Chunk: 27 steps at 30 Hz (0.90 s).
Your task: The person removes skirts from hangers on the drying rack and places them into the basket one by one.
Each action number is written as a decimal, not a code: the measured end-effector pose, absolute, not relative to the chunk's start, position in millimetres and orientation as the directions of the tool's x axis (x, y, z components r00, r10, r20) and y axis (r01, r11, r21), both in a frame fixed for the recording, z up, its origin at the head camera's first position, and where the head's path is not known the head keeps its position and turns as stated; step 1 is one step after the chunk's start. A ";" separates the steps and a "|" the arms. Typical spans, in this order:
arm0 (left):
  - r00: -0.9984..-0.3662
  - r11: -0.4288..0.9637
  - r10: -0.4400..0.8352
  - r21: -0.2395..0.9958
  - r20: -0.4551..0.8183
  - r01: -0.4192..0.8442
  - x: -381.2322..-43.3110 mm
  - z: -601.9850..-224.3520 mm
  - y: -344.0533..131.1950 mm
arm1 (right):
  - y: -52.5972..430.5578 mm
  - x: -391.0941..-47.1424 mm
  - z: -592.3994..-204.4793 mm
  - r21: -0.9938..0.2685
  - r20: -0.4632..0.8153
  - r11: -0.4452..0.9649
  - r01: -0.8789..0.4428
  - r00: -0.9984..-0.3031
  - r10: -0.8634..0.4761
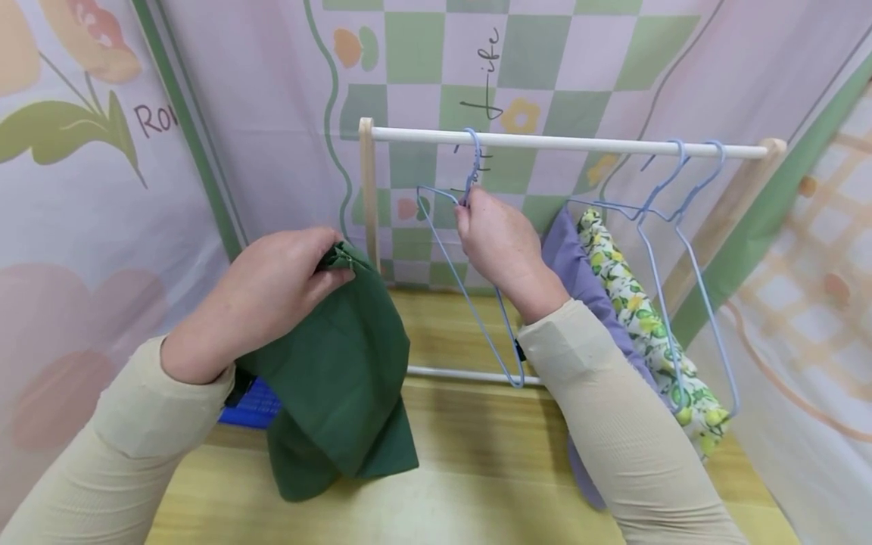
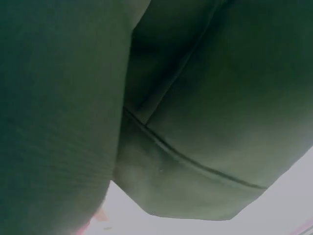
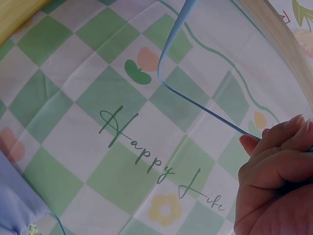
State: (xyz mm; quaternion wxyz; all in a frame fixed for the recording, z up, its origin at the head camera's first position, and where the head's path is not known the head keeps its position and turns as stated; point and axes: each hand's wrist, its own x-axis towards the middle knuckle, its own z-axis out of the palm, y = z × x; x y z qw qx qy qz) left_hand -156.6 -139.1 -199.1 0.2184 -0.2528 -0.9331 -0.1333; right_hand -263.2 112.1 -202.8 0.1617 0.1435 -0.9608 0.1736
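Note:
A dark green cloth (image 1: pixel 341 371) hangs in folds from my left hand (image 1: pixel 272 284), which pinches its gathered top edge between thumb and fingers. The same green cloth (image 2: pixel 205 137) fills most of the left wrist view. My right hand (image 1: pixel 500 238) grips a blue wire hanger (image 1: pixel 470 291) at the neck, just under its hook. That hook is over the white rail (image 1: pixel 572 142), and no cloth is on this hanger. In the right wrist view, curled fingers of my right hand (image 3: pixel 279 181) hold the hanger's arm (image 3: pixel 210 110).
On the rail's right side, two more blue hangers (image 1: pixel 702 288) carry a purple cloth (image 1: pixel 586 272) and a lemon-print cloth (image 1: pixel 633 310). Wooden posts (image 1: pixel 369 189) support the rack on a wooden table (image 1: pixel 477 469). Behind the green cloth lies a blue basket (image 1: pixel 252 405), partly hidden.

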 end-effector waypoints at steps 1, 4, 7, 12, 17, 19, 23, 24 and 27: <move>-0.772 0.834 0.422 0.129 0.475 0.536 -156.2 -198.3 -138.9 | 112.2 -263.3 -202.8 -0.289 0.359 0.899 -0.331 -0.907 -0.219; -0.747 0.822 0.435 0.118 0.503 0.558 -155.4 -197.4 -138.5 | 112.5 -263.2 -202.9 -0.291 0.358 0.898 -0.329 -0.908 -0.216; -0.715 0.809 0.432 0.115 0.550 0.577 -154.9 -198.3 -137.9 | 112.8 -262.8 -202.9 -0.293 0.362 0.897 -0.331 -0.907 -0.217; -0.619 0.803 0.445 0.017 0.647 0.595 -154.1 -200.4 -135.4 | 113.5 -261.5 -202.6 -0.298 0.367 0.894 -0.335 -0.905 -0.217; -0.499 0.802 0.454 -0.094 0.738 0.590 -153.7 -200.9 -131.7 | 113.8 -261.0 -202.7 -0.301 0.362 0.893 -0.333 -0.907 -0.216; -0.504 0.810 0.442 -0.089 0.742 0.580 -152.8 -199.7 -130.2 | 113.6 -261.2 -202.5 -0.301 0.357 0.895 -0.329 -0.909 -0.214; -0.576 0.845 0.411 -0.059 0.707 0.531 -150.7 -197.6 -127.5 | 113.7 -261.4 -202.2 -0.306 0.352 0.895 -0.324 -0.912 -0.210; -0.597 0.854 0.402 -0.049 0.694 0.518 -150.3 -197.2 -126.7 | 113.8 -261.4 -202.2 -0.307 0.352 0.895 -0.323 -0.912 -0.209; -0.637 0.873 0.377 -0.028 0.672 0.487 -148.9 -196.1 -125.4 | 113.6 -261.5 -202.1 -0.309 0.353 0.894 -0.323 -0.912 -0.208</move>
